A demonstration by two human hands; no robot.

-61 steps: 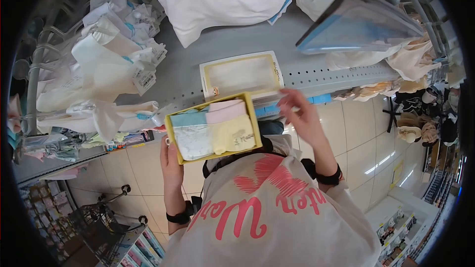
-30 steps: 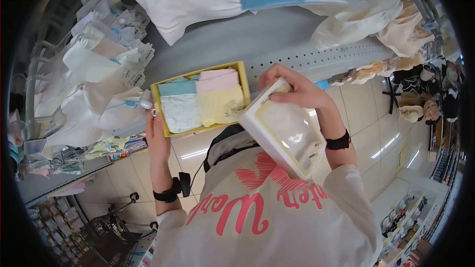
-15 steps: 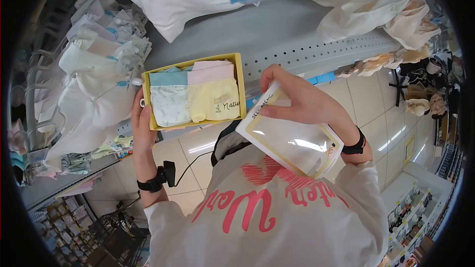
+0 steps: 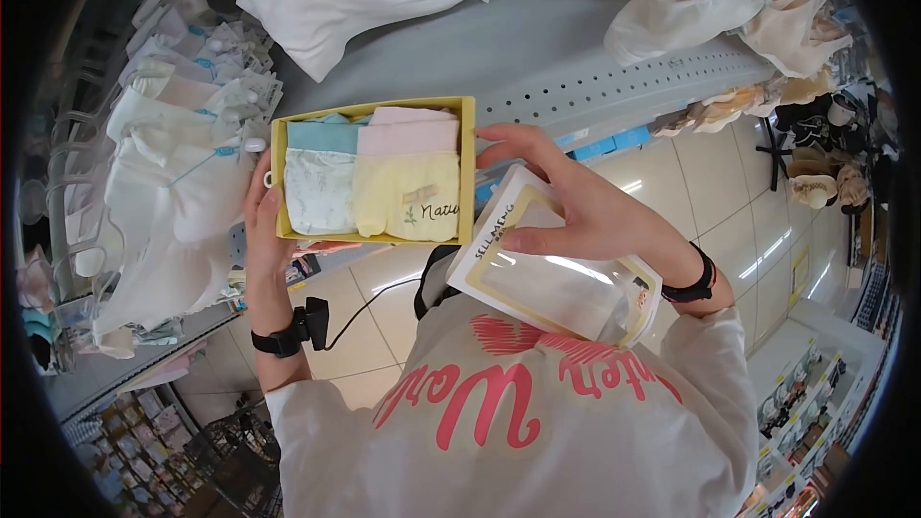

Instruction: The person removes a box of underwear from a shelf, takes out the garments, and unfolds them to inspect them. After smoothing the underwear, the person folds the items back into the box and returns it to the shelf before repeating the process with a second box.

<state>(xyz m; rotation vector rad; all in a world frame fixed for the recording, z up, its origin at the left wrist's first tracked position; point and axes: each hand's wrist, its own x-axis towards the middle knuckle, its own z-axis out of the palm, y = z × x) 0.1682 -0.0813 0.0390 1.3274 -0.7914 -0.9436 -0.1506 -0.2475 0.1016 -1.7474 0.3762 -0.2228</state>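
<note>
A yellow box lies open, showing folded clothes in teal, pink, white print and pale yellow. My left hand grips its left side, thumb in front and the other fingers partly hidden behind. Between the thumb and palm of my right hand is the white lid with a clear window, tilted in front of my shirt. The fingers of that hand stretch toward the right side of the box.
Behind the box runs a grey perforated shelf. White garments hang on the left, and a white cloth item hangs over the shelf at the top. Tiled floor and low display racks are at the right.
The fingers of my right hand have spread and reached toward the right edge of the box. The lid has shifted slightly left and down. The box and my left hand have moved slightly left.
</note>
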